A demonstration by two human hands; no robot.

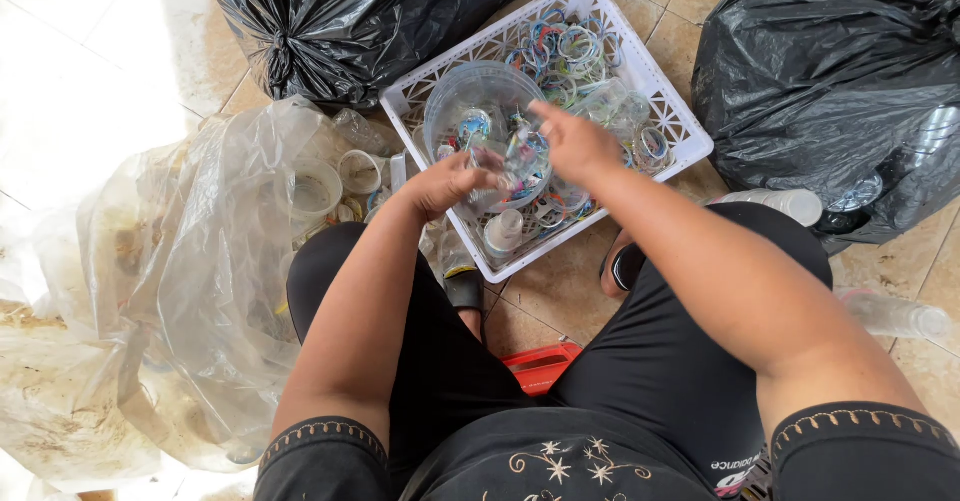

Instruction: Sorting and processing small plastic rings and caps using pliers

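clear cup (500,166), both hands, white crate (690,131)

Head camera, steeply downward, close

Counted in view: 2 black rubbish bags, one upper left (350,21) and one upper right (830,71). 1 white lattice crate (660,91). 1 clear round tub (480,96) inside it. 1 large clear plastic bag (180,281). 1 red stool (540,366). 2 hands, left (445,183) and right (575,143). Plastic rings in the crate too many to count.
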